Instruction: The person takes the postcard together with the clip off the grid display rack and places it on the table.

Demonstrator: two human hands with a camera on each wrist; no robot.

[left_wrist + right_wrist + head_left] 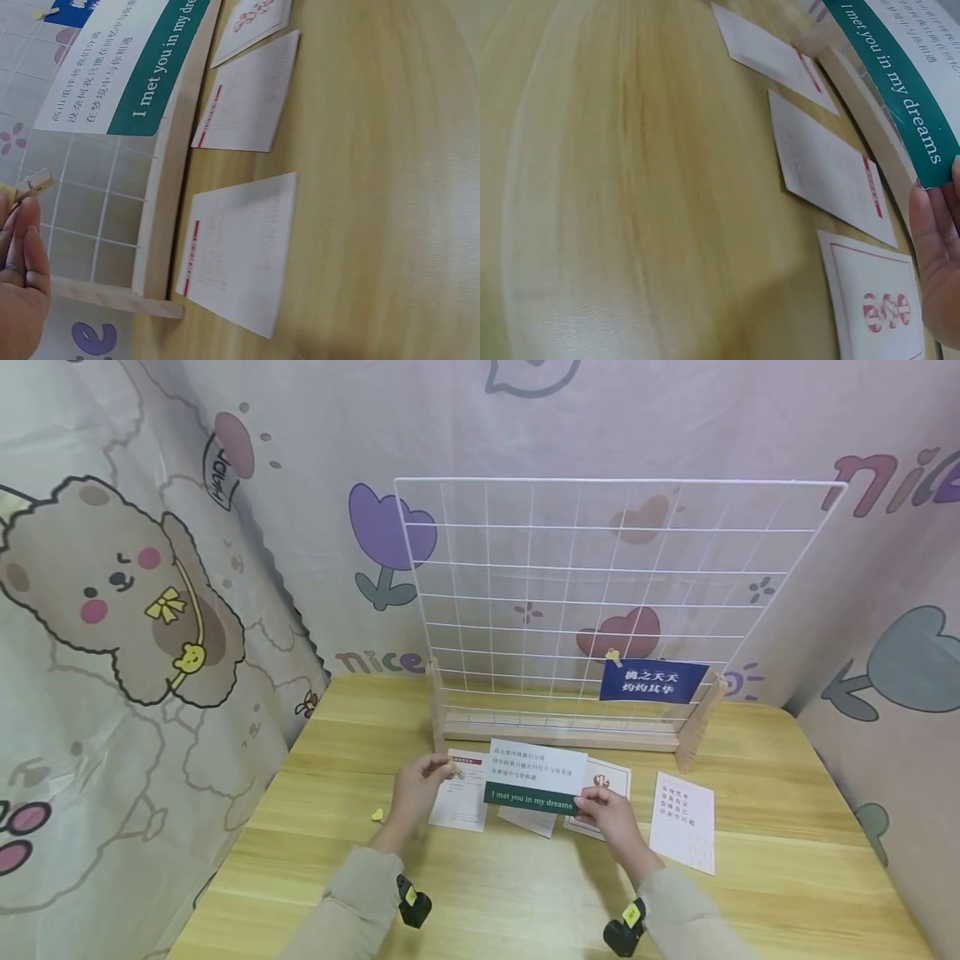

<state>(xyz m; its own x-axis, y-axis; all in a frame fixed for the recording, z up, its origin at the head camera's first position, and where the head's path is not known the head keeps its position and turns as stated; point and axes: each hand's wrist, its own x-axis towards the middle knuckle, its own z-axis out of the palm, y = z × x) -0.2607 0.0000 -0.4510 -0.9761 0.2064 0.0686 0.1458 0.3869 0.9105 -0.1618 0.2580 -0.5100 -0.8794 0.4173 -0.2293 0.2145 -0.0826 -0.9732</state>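
Observation:
My right hand (606,817) pinches a white and green postcard (535,774) by its lower right corner, holding it up in front of the wire grid rack (525,643). The card reads "I met you in my dreams" along its green band. To the left of the card, my left hand (417,793) pinches a small wooden clothespin (36,184) with a yellow piece on it between thumb and fingers. A dark blue card (652,682) hangs low on the rack's right side, under a yellow clip (613,657).
On the wooden table (480,893) lie several white cards, among them a left one (459,806), one with a red emblem (885,311) and one at the right (682,822). A small yellow clip (377,815) lies at the left. A patterned curtain (315,427) surrounds the table.

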